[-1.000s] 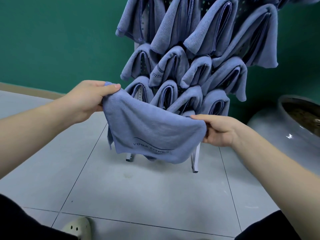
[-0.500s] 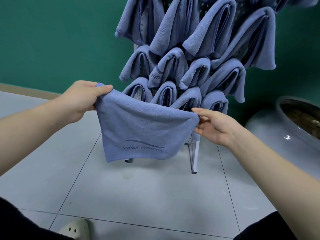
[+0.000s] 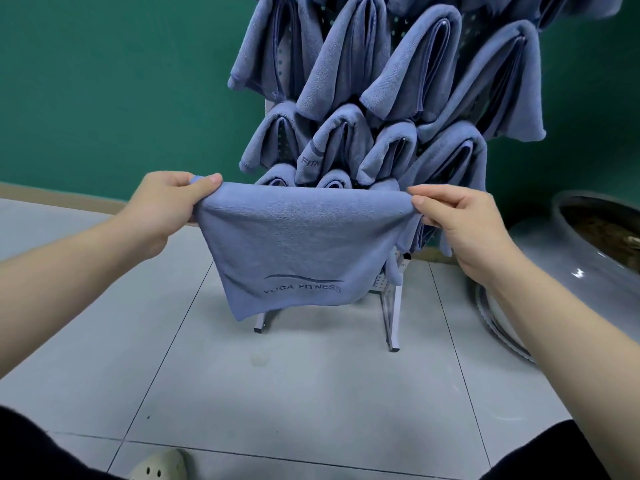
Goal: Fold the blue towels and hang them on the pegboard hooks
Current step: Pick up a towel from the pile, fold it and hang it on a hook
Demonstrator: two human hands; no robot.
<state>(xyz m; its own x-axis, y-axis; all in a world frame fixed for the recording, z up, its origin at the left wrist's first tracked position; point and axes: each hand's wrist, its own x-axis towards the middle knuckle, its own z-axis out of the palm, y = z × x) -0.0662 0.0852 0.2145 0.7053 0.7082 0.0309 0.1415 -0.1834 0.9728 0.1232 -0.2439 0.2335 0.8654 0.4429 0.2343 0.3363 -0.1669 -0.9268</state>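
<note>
Both hands have raised the towel [image 3: 298, 244] and pulled its top edge level and taut.

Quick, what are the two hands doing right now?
Left hand: pinching the blue towel's top left corner.
Right hand: pinching the top right corner of the same towel.

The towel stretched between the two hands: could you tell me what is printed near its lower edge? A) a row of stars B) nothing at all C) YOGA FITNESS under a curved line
C: the towel shows the words YOGA FITNESS beneath a curved line near its bottom edge.
</note>
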